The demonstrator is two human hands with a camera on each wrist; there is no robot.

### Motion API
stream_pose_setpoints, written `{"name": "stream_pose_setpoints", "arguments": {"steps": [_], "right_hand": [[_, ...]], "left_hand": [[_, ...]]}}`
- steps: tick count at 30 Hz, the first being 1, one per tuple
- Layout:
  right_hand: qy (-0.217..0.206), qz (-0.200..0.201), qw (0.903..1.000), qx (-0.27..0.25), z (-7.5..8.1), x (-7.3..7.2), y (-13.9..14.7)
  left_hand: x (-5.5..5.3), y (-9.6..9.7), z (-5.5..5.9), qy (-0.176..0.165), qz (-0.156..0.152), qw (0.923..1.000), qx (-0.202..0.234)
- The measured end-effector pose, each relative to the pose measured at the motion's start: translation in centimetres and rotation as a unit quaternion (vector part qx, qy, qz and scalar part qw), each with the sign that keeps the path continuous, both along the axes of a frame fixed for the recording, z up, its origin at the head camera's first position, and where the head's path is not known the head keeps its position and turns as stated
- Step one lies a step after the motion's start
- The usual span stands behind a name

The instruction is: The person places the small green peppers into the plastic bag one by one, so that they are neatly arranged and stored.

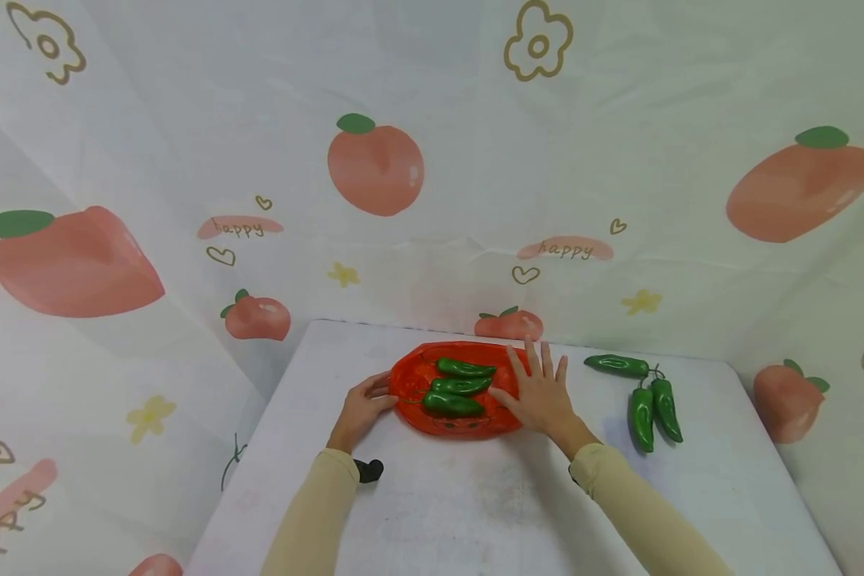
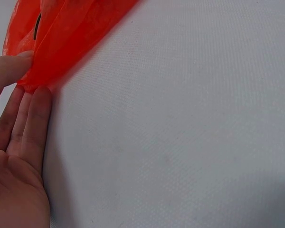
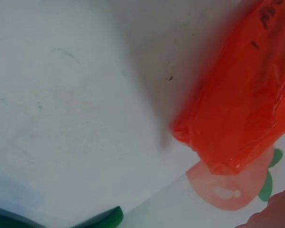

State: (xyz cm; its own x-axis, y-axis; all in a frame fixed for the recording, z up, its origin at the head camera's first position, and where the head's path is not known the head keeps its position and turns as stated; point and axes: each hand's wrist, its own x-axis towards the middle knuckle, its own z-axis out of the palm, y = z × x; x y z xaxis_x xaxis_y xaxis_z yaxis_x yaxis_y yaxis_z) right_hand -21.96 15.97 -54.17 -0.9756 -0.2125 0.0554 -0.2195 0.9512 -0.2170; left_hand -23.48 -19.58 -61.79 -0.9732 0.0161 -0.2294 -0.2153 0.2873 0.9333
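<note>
Pinching left hand [image 1: 363, 408]: I gripped the red bag [image 1: 409, 372] at left.
Right hand [image 1: 545, 398]: fingers spread over its right rim.
Green peppers [image 1: 461, 387]: I judged level support best.

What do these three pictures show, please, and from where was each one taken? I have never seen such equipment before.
No robot is here: a person is working bare-handed. One picture comes from a camera worn on the head, looking forward and down; the other two come from cameras worn on the left and right wrists. On the white table lies what looks like a red plastic bag, with three green peppers inside its rim. Three more peppers lie farther to the right. The left hand pinches the bag's edge between thumb and fingers. The right hand is spread at the bag's other end; whether it touches the bag is hard to tell.
</note>
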Motion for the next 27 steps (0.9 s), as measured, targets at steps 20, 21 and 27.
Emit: {"name": "stream_pose_setpoints", "arguments": {"steps": [20, 21, 27], "right_hand": [[-0.026, -0.047, 0.9983, -0.021, -1.3, 1.1, 3.9], [-0.026, -0.051, 0.9981, -0.022, -1.4, 1.1, 4.1], [-0.028, -0.07, 0.997, -0.018, -1.7, 1.5, 5.3]], "left_hand": [[0.1, 0.2, 0.4, -0.002, 0.001, 0.9999, -0.01], [0.1, 0.2, 0.4, -0.003, 0.002, 0.9999, -0.012], [0.3, 0.4, 0.8, -0.008, 0.004, 0.9998, -0.018]]}}
